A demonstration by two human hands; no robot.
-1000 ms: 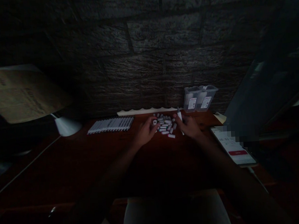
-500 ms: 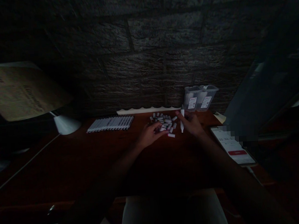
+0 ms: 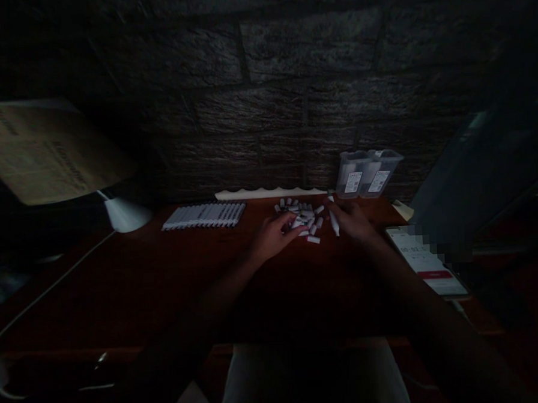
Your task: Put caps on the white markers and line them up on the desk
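A loose pile of white marker caps (image 3: 306, 211), a few with coloured ends, lies on the dark wooden table. At its near left edge is my left hand (image 3: 273, 232), thumb and forefinger apart, with caps showing in the gap between them. Whether a fingertip touches a cap is hard to tell in the dim light. My right hand (image 3: 352, 220), just right of the pile, is closed on a white marker (image 3: 334, 222) that stands tilted, its lower end toward me. One cap with a pinkish end (image 3: 313, 239) rests apart at the pile's near side.
A neat row of white markers (image 3: 204, 216) lies left of the pile. Two clear plastic boxes (image 3: 371, 173) stand by the brick wall. A lit phone (image 3: 428, 262) lies at right, a lamp (image 3: 125, 214) at left. A pale wavy-edged strip (image 3: 268, 193) runs along the wall.
The view has shifted slightly. The marker in my right hand has tilted, its top now leaning left. My left hand stays by the caps, its thumb and forefinger still apart.
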